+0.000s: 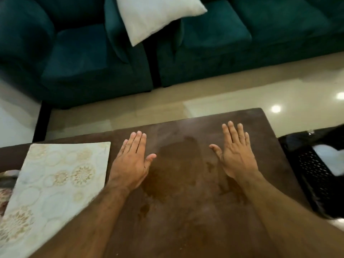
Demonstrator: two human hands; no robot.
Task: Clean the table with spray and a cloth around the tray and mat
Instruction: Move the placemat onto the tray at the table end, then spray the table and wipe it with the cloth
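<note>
The dark brown table (186,229) fills the lower part of the view, with darker wet-looking patches (178,164) in its middle. A pale mat (55,181) with gold round patterns lies on its left side. My left hand (130,161) is held flat and open just right of the mat, palm down. My right hand (234,155) is also flat and open, further right, fingers pointing away from me. Neither hand holds anything. No spray bottle, cloth or tray shows clearly.
A black perforated basket (307,164) with something white inside stands off the table's right edge. A teal sofa (96,67) with a white cushion (156,17) faces the table across a strip of glossy beige floor (167,101). A patterned edge (5,194) peeks out at far left.
</note>
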